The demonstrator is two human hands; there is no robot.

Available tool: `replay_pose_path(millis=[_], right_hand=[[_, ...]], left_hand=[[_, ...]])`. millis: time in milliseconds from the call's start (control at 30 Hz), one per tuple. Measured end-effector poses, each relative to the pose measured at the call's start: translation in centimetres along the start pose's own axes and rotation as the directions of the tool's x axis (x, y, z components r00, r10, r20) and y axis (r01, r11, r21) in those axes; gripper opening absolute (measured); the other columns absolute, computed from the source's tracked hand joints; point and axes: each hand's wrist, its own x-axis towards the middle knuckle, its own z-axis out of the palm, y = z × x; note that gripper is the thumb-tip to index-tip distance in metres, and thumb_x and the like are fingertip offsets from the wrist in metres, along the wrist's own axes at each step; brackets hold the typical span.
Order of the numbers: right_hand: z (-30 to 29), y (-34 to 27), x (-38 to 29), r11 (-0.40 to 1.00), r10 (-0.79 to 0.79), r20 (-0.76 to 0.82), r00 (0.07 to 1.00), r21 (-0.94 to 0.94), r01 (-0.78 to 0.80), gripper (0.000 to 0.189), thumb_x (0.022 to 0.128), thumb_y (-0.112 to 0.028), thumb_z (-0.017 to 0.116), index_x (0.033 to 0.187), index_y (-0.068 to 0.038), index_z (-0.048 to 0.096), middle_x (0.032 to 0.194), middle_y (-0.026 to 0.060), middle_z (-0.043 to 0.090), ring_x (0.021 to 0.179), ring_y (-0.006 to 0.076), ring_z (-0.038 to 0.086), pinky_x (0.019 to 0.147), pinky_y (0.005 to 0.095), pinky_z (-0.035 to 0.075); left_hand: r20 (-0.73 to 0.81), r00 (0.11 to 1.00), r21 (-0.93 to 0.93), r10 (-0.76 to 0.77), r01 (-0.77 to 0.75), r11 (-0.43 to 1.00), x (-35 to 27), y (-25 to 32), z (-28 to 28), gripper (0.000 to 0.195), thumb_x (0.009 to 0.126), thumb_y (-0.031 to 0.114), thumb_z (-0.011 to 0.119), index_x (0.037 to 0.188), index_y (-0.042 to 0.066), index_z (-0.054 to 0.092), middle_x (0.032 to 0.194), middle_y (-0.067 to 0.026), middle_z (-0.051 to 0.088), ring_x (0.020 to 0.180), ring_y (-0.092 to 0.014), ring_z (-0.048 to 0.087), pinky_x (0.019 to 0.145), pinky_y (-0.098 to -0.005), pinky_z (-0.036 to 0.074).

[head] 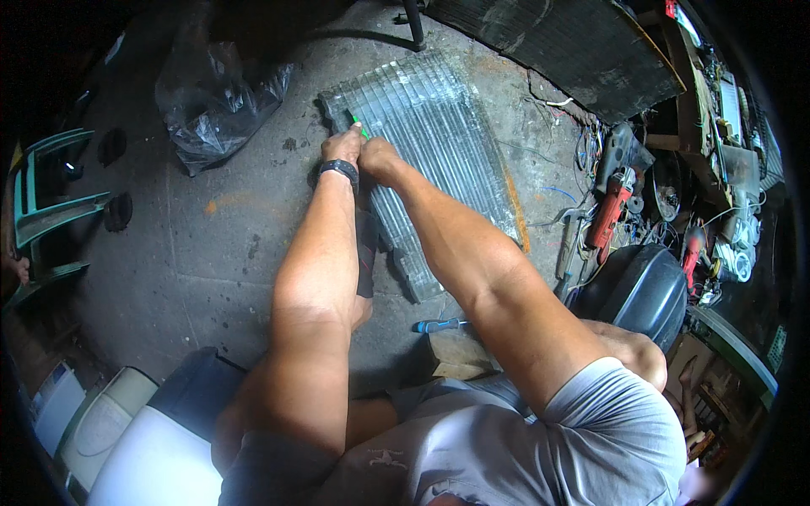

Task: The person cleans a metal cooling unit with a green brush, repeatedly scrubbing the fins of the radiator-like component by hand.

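Close together over the left edge of a ribbed silvery panel [436,133] are my two hands. A slim tool with a green handle [357,120] points up and left from between them, its thin dark tip over the panel. My right hand [381,159] is closed around the tool's near end. My left hand [342,147], with a dark band at the wrist, has its thumb against the green part. Its other fingers are curled, and what they grip is hidden. The panel lies flat on the concrete floor [234,246], with an orange-brown strip along its right edge.
A blue-handled screwdriver [436,326] lies by a wooden block [459,355] near my legs. On the right are a red angle grinder [612,209], a hammer [571,237], loose wires and a black plastic housing [648,284]. A clear plastic bag [215,120] sits far left.
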Motion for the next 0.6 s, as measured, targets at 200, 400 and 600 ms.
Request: replay_pose_path(millis=[200, 400, 600], right_hand=[[-0.2, 0.8, -0.9, 1.000, 0.002, -0.005, 1.000, 0.010, -0.002, 0.048, 0.096, -0.032, 0.046, 0.108, 0.011, 0.065, 0.114, 0.0329, 0.063, 0.112, 0.0391, 0.063, 0.088, 0.0450, 0.050], [0.4, 1.8, -1.1, 0.998, 0.024, -0.045, 0.999, 0.051, -0.022, 0.053, 0.097, -0.036, 0.045, 0.106, 0.011, 0.066, 0.112, 0.0328, 0.064, 0.110, 0.0394, 0.064, 0.087, 0.0454, 0.051], [1.1, 2.1, -1.6, 0.985, 0.095, -0.027, 0.995, 0.144, -0.090, 0.055, 0.098, -0.038, 0.045, 0.105, 0.012, 0.065, 0.107, 0.0306, 0.066, 0.101, 0.0377, 0.068, 0.079, 0.0464, 0.051]], left_hand=[[0.014, 1.000, -0.072, 0.011, -0.010, 0.997, -1.6, -0.7, 0.6, 0.025, 0.087, 0.025, 0.074, 0.086, 0.002, 0.065, 0.079, -0.0075, 0.064, 0.066, -0.019, 0.057, 0.063, -0.0341, 0.047], [-0.001, 0.999, -0.040, 0.044, -0.044, 0.998, -2.8, -0.9, 0.7, 0.023, 0.089, 0.023, 0.073, 0.081, 0.002, 0.065, 0.075, -0.0050, 0.061, 0.063, -0.017, 0.054, 0.060, -0.0337, 0.045], [-0.051, 0.995, 0.035, 0.083, -0.081, 0.996, -3.4, -1.4, 0.3, 0.029, 0.087, 0.021, 0.071, 0.082, -0.008, 0.068, 0.078, -0.0137, 0.069, 0.069, -0.020, 0.062, 0.068, -0.0340, 0.048]])
